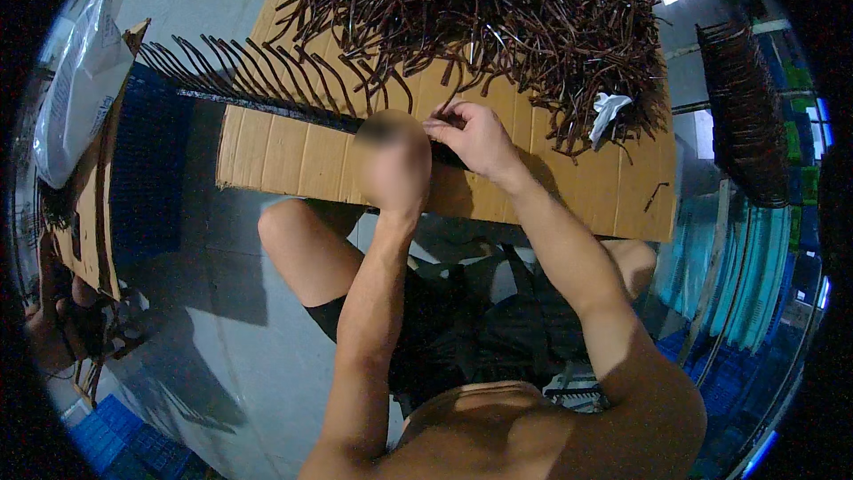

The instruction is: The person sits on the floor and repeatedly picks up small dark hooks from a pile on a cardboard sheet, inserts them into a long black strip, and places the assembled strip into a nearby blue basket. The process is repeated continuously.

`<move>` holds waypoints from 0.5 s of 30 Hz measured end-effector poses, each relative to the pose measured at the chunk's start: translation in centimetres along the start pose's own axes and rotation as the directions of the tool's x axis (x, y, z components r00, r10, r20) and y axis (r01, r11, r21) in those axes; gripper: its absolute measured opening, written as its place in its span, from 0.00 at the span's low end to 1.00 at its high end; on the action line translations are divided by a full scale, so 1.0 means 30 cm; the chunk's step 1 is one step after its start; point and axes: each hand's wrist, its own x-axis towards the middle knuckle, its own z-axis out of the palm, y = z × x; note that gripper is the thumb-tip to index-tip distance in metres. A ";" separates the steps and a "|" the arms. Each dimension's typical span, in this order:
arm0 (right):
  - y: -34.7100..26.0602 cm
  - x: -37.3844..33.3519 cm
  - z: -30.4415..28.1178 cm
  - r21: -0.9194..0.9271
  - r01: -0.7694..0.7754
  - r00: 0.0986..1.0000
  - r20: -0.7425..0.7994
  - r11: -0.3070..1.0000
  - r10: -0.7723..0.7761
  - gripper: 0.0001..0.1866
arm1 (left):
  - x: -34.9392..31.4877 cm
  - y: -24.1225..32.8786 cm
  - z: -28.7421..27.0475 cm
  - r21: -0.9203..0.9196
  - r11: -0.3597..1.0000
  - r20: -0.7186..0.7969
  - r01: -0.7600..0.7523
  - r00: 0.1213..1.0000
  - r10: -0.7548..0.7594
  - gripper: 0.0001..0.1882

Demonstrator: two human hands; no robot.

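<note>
Right hand pinches a brown strip at the rack, left hand blurred, grip unclear; a slip could knock the neighbouring strips loose

Landmark: flat cardboard sheet, tan, corrugated, spread as a work surface. Off its left edge, a soft plastic bag, white to pale grey, crumpled and glossy, slumped high at the left rim; faint printing on its face, too blurred to make out. Directly under that bag, left of the sheet, an opened brown cardboard box, flap raised, wall running downward, edges ragged. Far right of the sheet, beyond its right edge, stacked crates or cartons in green and blue, small and bent by the lens; kind not certain. No signs or screens in view.
</note>
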 end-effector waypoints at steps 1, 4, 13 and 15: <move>-0.002 -0.006 0.000 -0.037 -0.005 1.000 -0.017 0.999 0.005 0.12 | 0.026 0.025 -0.024 0.005 1.000 0.007 0.022 1.000 -0.022 0.03; 0.011 -0.014 0.009 0.072 0.073 0.995 -0.080 0.995 -0.067 0.12 | 0.013 0.017 -0.016 0.023 0.999 0.052 0.024 0.998 -0.026 0.03; -0.058 -0.052 0.006 -0.116 0.022 0.999 -0.029 0.993 -0.025 0.08 | -0.018 0.038 -0.030 -0.015 0.992 0.164 0.126 0.979 -0.121 0.06; -0.071 -0.044 0.012 -0.256 0.149 0.989 0.064 0.955 -0.137 0.08 | -0.029 0.026 -0.034 0.006 0.990 0.185 0.138 0.973 -0.137 0.06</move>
